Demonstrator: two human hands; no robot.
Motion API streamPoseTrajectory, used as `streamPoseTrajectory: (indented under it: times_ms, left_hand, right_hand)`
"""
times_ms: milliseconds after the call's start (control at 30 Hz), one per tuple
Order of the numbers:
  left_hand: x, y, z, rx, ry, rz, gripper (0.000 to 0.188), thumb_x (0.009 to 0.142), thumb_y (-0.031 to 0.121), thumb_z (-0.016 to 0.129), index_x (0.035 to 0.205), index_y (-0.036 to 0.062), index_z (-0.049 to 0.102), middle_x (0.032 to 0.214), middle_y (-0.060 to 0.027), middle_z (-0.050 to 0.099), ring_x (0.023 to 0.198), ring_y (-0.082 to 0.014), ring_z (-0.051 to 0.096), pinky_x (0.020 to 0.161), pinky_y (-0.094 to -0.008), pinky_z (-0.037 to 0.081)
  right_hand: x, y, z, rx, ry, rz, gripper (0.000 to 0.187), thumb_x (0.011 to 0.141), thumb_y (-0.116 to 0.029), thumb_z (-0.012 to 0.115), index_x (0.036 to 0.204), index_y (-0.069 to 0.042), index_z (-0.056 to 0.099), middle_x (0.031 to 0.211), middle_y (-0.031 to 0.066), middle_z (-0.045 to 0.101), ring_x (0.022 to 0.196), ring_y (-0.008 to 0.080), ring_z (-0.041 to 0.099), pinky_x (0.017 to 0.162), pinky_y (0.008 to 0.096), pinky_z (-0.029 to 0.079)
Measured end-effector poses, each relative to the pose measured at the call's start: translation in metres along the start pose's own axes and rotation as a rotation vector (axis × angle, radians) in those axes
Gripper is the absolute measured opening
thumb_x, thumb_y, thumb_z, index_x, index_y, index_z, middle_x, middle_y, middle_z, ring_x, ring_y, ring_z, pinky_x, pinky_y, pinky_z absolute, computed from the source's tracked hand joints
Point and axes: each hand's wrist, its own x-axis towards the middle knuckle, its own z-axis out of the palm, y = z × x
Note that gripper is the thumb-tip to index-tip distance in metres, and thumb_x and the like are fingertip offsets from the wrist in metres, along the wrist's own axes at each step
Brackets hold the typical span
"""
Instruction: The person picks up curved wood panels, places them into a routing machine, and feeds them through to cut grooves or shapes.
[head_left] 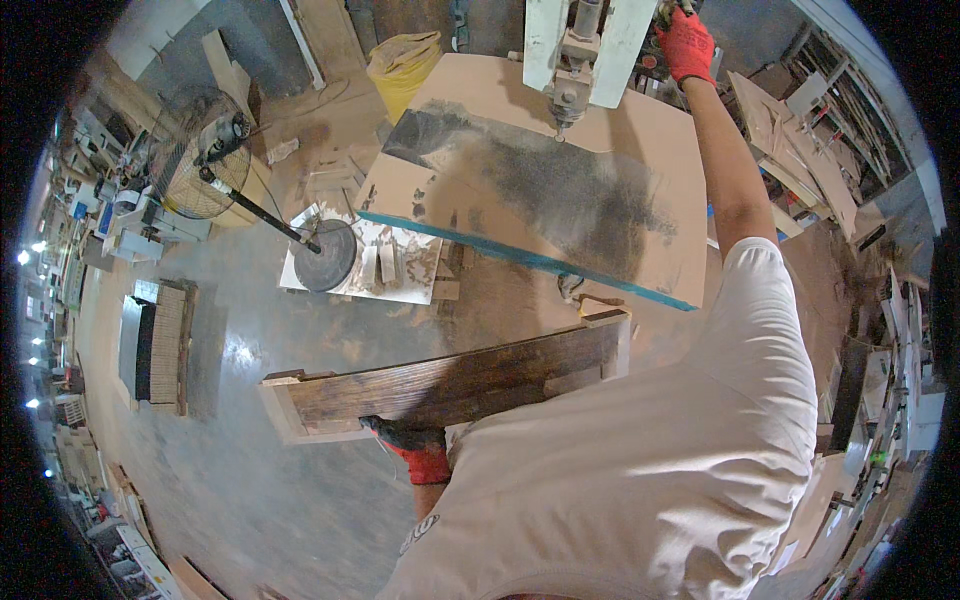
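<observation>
My left hand, in a red glove with dark fingers, grips the lower edge of a dark brown wood-grain panel. That panel has pale end pieces and is held close to my body, in front of the machine table. My right arm reaches up to the far right. There my gloved right hand is closed at the side of a white drilling or routing machine; what it grips is too hard to make out. The machine's metal chuck points down, with a small bit just above the table.
The tan machine table has a blue front edge and dark dust over it. A yellow sack stands behind its left corner. A pedestal fan stands left, its round base near wood offcuts. Boards lean at the right.
</observation>
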Motion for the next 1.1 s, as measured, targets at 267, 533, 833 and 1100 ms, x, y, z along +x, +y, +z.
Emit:
streamPoseTrajectory:
  times_ms: [267, 533, 833, 1100]
  left_hand:
    - [0.011, -0.006, -0.002, 0.530, -0.057, 0.321, 0.077, 0.094, 0.060, 0.052, 0.148, 0.0091, 0.032, 0.141, -0.0139, 0.046, 0.119, -0.0314, 0.052, 0.102, -0.0480, 0.047]
    - [0.012, 0.003, 0.006, 0.097, -0.047, 0.046, 0.078, 0.093, 0.062, 0.051, 0.148, 0.0102, 0.034, 0.144, -0.0149, 0.043, 0.124, -0.0344, 0.049, 0.106, -0.0511, 0.044]
    - [0.000, 0.022, 0.050, 0.004, -0.106, -0.103, 0.083, 0.092, 0.072, 0.043, 0.143, 0.0062, 0.040, 0.143, -0.0198, 0.044, 0.126, -0.0413, 0.048, 0.109, -0.0567, 0.040]
    - [0.016, 0.023, 0.073, 0.075, 0.013, 0.023, 0.077, 0.092, 0.053, 0.056, 0.148, 0.0048, 0.031, 0.145, -0.0142, 0.042, 0.125, -0.0343, 0.046, 0.108, -0.0516, 0.040]
  right_hand:
    - [0.017, 0.015, 0.019, 0.103, -0.024, 0.064, 0.019, 0.088, -0.015, 0.058, 0.103, -0.005, 0.064, 0.091, 0.0231, 0.067, 0.082, 0.0413, 0.066, 0.066, 0.0515, 0.053]
    - [0.021, 0.015, 0.001, -0.183, -0.188, -0.001, 0.050, 0.082, -0.033, 0.075, 0.123, -0.011, 0.054, 0.107, 0.0221, 0.068, 0.098, 0.0421, 0.066, 0.079, 0.0518, 0.055]
    - [-0.053, -0.053, -0.101, 0.268, -0.299, 0.081, 0.063, 0.083, -0.043, 0.075, 0.130, -0.005, 0.057, 0.104, 0.0165, 0.072, 0.091, 0.0295, 0.071, 0.080, 0.0406, 0.054]
    - [-0.308, -0.065, -0.288, 0.592, -0.566, 0.567, 0.044, 0.087, -0.024, 0.076, 0.125, -0.006, 0.063, 0.091, 0.0021, 0.068, 0.065, 0.0087, 0.057, 0.057, 0.0254, 0.048]
